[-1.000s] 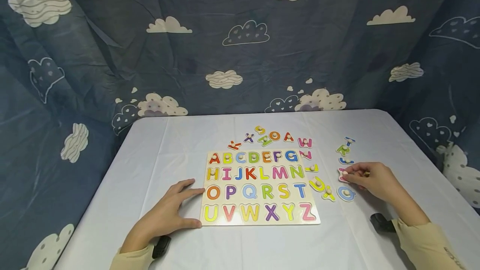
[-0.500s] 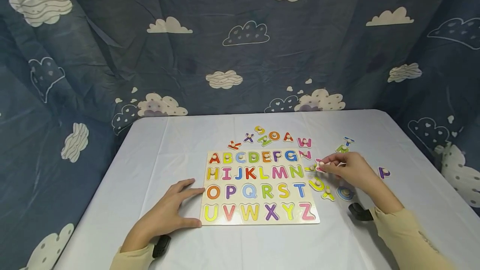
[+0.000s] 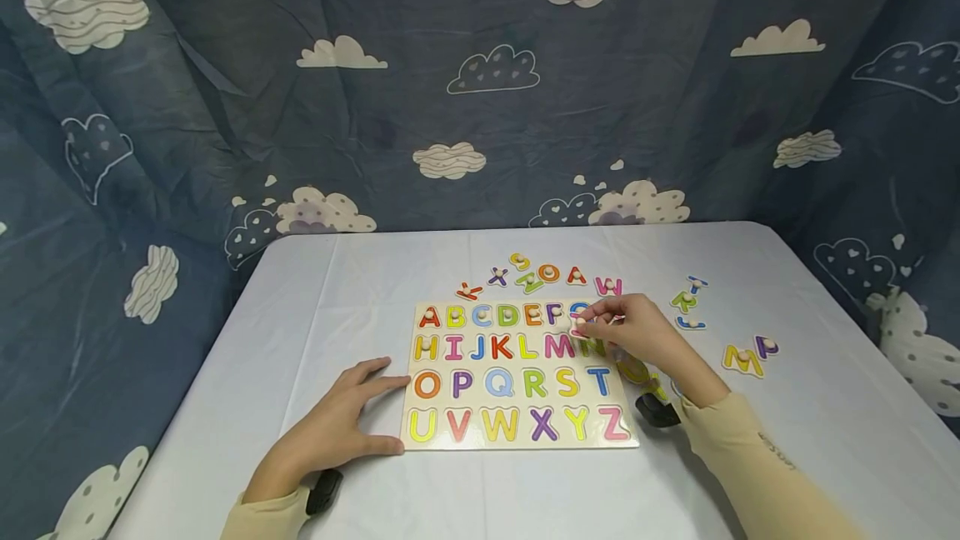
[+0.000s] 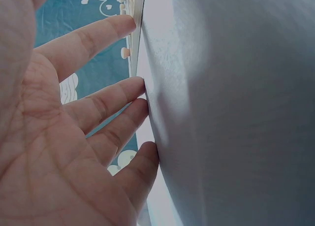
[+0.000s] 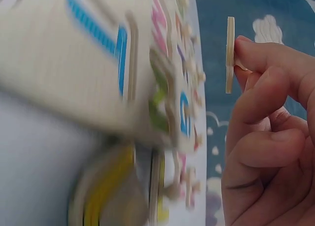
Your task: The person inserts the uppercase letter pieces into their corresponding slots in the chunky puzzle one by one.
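your board (image 3: 517,373) reads a to z in four rows. your right hand (image 3: 633,327) pinches a pink piece (image 3: 578,326) over its upper right; your left hand (image 3: 337,423), fingers spread, touches its left edge.

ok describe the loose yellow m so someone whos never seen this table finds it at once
On the white table, find the letter board, then look to its right, past the right hand. Farthest right lie the yellow M and the purple P, close together. What sets the M apart: it is wider, yellow and nearer the camera than the P.
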`<control>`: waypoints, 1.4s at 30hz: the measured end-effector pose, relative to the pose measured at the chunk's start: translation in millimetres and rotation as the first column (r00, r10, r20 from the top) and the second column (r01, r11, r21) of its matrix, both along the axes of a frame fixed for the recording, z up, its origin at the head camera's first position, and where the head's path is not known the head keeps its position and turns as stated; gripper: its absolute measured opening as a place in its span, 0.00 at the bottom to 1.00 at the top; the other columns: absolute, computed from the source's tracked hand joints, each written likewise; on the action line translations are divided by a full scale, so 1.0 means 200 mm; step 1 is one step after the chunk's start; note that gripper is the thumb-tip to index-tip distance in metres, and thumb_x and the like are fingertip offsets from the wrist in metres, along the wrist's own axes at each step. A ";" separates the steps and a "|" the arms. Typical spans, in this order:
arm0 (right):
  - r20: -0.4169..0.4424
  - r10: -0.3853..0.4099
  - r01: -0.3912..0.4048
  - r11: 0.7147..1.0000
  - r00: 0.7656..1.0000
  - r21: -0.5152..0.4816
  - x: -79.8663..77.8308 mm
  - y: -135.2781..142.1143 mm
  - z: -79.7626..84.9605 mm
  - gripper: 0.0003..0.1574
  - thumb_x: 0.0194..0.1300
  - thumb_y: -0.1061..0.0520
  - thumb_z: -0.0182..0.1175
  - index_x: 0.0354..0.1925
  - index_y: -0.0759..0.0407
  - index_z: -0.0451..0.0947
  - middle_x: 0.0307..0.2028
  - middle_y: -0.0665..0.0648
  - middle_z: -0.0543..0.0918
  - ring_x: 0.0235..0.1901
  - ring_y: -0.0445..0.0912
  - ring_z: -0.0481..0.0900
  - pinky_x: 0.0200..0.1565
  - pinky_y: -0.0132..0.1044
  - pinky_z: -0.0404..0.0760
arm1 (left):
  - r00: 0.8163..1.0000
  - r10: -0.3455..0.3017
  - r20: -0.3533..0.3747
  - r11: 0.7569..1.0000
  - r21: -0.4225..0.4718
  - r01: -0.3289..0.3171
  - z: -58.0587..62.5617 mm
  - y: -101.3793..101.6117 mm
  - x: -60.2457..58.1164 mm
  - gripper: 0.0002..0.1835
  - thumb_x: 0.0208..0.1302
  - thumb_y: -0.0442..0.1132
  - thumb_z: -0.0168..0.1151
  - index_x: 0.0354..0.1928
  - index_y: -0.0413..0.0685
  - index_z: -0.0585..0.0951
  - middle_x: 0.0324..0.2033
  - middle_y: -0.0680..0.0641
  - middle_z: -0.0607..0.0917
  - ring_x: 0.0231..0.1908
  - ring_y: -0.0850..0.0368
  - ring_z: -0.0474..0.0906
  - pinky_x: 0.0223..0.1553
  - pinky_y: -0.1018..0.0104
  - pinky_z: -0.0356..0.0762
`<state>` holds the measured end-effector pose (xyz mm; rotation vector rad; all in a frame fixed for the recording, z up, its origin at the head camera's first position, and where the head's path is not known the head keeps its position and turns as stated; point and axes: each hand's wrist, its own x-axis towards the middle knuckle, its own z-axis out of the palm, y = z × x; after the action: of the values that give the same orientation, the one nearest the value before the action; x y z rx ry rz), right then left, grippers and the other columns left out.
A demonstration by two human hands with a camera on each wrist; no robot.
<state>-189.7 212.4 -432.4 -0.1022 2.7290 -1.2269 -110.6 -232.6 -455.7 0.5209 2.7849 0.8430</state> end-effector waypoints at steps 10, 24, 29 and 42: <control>0.027 0.057 -0.055 0.995 0.998 -0.077 -0.06 -0.29 -0.04 0.13 0.66 0.49 0.75 0.42 0.57 0.89 0.27 0.52 0.79 0.23 0.45 0.72 0.23 0.32 0.66 | 1.000 -0.003 0.006 1.000 0.009 0.003 0.00 0.00 0.01 0.46 0.46 0.56 0.88 0.71 0.60 0.81 0.79 0.41 0.69 0.79 0.35 0.63 0.74 0.32 0.67; 0.075 0.144 -0.133 0.981 0.987 -0.141 -0.09 -0.66 -0.07 0.09 0.65 0.53 0.77 0.38 0.58 0.88 0.23 0.48 0.77 0.21 0.41 0.73 0.26 0.29 0.69 | 1.000 -0.002 -0.005 1.000 -0.001 0.002 0.00 0.00 0.00 0.47 0.46 0.57 0.88 0.71 0.59 0.81 0.79 0.40 0.69 0.79 0.34 0.64 0.74 0.32 0.68; 0.068 0.167 -0.156 0.977 0.984 -0.144 -0.09 -0.76 -0.09 0.07 0.65 0.56 0.77 0.35 0.58 0.89 0.20 0.47 0.77 0.20 0.39 0.73 0.25 0.28 0.71 | 1.000 -0.004 -0.003 1.000 -0.001 0.004 0.00 0.00 0.00 0.47 0.46 0.57 0.87 0.71 0.59 0.81 0.79 0.40 0.69 0.79 0.34 0.63 0.74 0.32 0.68; 0.039 0.158 -0.154 0.983 0.987 -0.098 -0.09 -0.87 -0.09 0.09 0.62 0.57 0.79 0.32 0.58 0.87 0.20 0.46 0.76 0.17 0.37 0.72 0.23 0.27 0.72 | 1.000 -0.024 -0.019 1.000 -0.001 0.024 0.00 0.00 0.00 0.46 0.47 0.57 0.87 0.71 0.59 0.81 0.78 0.39 0.69 0.78 0.34 0.64 0.74 0.32 0.68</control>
<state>-208.1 39.0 -451.3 -0.2889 2.5677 -1.2967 -110.7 -232.8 -454.9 0.5637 2.7903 0.8358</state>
